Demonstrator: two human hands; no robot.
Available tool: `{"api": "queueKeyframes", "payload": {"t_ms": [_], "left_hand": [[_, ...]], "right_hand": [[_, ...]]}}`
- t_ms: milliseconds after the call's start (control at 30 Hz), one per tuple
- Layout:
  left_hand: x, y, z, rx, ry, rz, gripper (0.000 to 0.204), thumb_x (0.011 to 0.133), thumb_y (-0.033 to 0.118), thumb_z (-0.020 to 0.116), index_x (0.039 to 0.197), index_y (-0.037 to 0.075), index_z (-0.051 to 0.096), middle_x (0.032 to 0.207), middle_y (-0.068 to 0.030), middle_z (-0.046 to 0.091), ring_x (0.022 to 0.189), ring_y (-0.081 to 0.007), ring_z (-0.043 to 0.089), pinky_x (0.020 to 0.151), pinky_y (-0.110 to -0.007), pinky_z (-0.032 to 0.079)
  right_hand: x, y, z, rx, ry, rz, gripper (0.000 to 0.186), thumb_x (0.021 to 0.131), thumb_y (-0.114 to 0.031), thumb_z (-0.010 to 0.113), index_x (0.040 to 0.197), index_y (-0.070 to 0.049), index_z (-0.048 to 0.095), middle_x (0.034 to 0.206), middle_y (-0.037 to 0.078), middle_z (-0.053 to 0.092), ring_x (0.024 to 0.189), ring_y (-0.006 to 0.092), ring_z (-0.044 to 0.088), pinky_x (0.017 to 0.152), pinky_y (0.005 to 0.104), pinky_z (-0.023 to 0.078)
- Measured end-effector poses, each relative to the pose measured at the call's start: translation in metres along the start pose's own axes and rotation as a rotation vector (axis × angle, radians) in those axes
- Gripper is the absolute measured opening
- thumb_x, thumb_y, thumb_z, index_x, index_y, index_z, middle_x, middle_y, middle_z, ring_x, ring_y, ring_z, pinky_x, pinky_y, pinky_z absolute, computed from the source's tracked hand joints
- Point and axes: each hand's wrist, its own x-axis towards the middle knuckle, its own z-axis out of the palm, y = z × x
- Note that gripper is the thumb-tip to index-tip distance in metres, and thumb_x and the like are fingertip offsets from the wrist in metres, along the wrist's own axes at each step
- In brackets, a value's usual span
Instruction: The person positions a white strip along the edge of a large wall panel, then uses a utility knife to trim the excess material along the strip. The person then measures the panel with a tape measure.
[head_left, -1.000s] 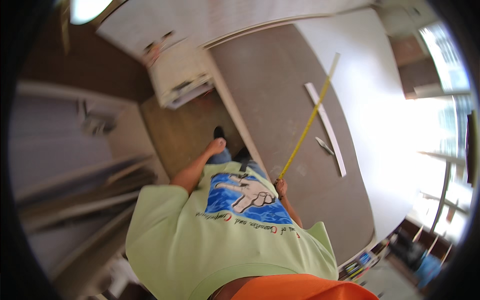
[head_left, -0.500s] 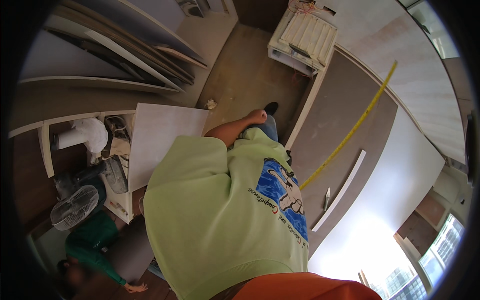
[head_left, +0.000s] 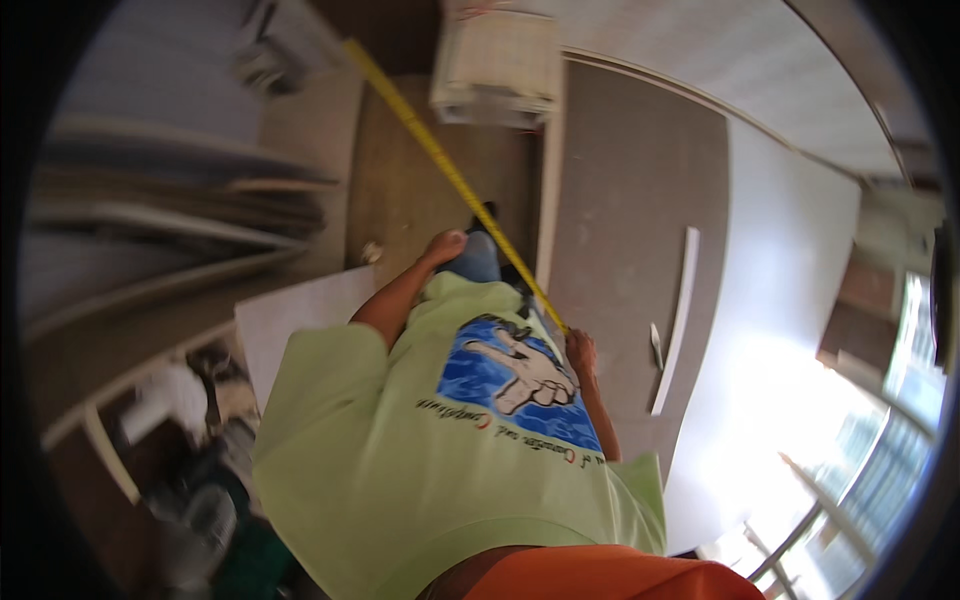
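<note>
In my right hand [head_left: 580, 352], at my right side by the brown board, is a tape measure whose yellow blade [head_left: 438, 153] runs out long and stiff. The blade slants up and left across the floor, past the tip of my shoe. The tape's case is hidden in my closed fingers. My left hand [head_left: 447, 246] is curled into a loose fist by my jeans [head_left: 474, 260], with nothing seen sticking out of it.
On the brown board [head_left: 640, 180] at right lie a white strip [head_left: 677, 320] and a slim pointed tool [head_left: 655, 345]. A cream slatted unit [head_left: 497, 60] stands ahead. Leaning boards [head_left: 180, 210], a pale panel [head_left: 300, 315] and a blurred fan [head_left: 205, 520] are on the left.
The tape's blade has swung from the right over the brown board to the upper left over the floor. My right hand has come into sight. The view has turned, and the co-worker is mostly out of it.
</note>
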Motion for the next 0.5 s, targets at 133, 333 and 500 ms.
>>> {"api": "queueKeyframes", "payload": {"t_ms": [133,333,500], "left_hand": [[-0.012,-0.068,-0.014,-0.118,0.02,-0.054,0.033,0.093,0.031,0.059,0.107,0.004,0.07,0.091,-0.0096,0.071,0.084,-0.0177,0.067,0.077,-0.032,0.051],[0.012,-0.118,-0.032,-0.152,-0.038,-0.057,0.033,0.094,0.028,0.057,0.112,0.004,0.07,0.084,-0.0025,0.067,0.076,-0.0133,0.061,0.071,-0.03,0.05],[0.029,-0.102,-0.055,-0.153,-0.083,-0.042,0.03,0.093,0.029,0.061,0.108,0.005,0.07,0.077,-0.0032,0.066,0.065,-0.0113,0.059,0.061,-0.026,0.049]], "right_hand": [[0.053,-0.058,-0.033,-0.04,-0.195,0.077,0.026,0.092,-0.031,0.051,0.099,-0.015,0.07,0.095,0.015,0.068,0.091,0.0358,0.065,0.077,0.0482,0.052],[0.074,-0.093,-0.032,-0.026,-0.13,0.055,0.025,0.092,-0.032,0.052,0.099,-0.018,0.072,0.098,0.012,0.068,0.096,0.033,0.064,0.075,0.0508,0.051],[0.083,-0.098,-0.014,-0.008,-0.152,0.062,0.025,0.091,-0.032,0.052,0.097,-0.018,0.071,0.096,0.013,0.069,0.095,0.0354,0.065,0.076,0.0512,0.052]]}}
